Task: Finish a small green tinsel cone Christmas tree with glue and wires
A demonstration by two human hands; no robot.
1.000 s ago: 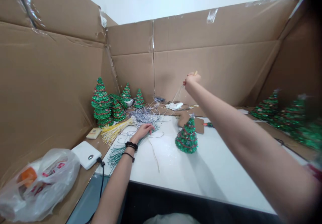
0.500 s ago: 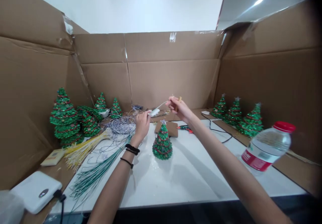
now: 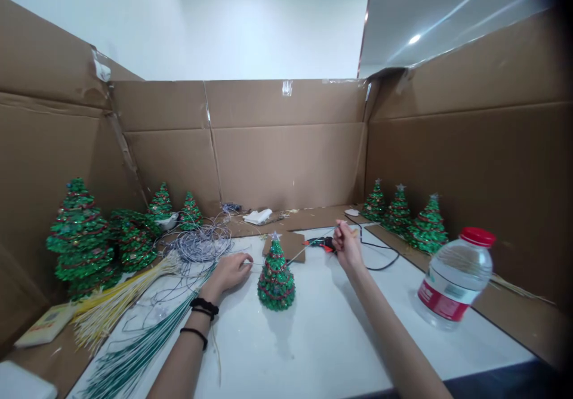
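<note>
A small green tinsel Christmas tree (image 3: 276, 282) with a star on top stands upright on the white tabletop between my hands. A thin pale cord (image 3: 308, 248) runs from behind the tree up to my right hand (image 3: 348, 245), whose closed fingers grip it; a small tan piece also shows at those fingers. On the tree's left, a short stretch of the cord reaches the pinched fingertips of my left hand (image 3: 233, 270), low over the table. The part behind the tree is hidden.
Green strands (image 3: 138, 345), yellow strands (image 3: 129, 294) and a grey wire tangle (image 3: 201, 243) lie left. Several finished trees (image 3: 78, 238) stand left, others (image 3: 427, 226) right. A glue gun (image 3: 320, 243), brown card (image 3: 289, 247) and water bottle (image 3: 454, 279) are nearby. Cardboard walls (image 3: 286, 160) surround the table.
Both hands have come down from above the tree and spread apart. The cord, held between them above the tree before, now passes behind it. My view has tilted up and shifted right.
</note>
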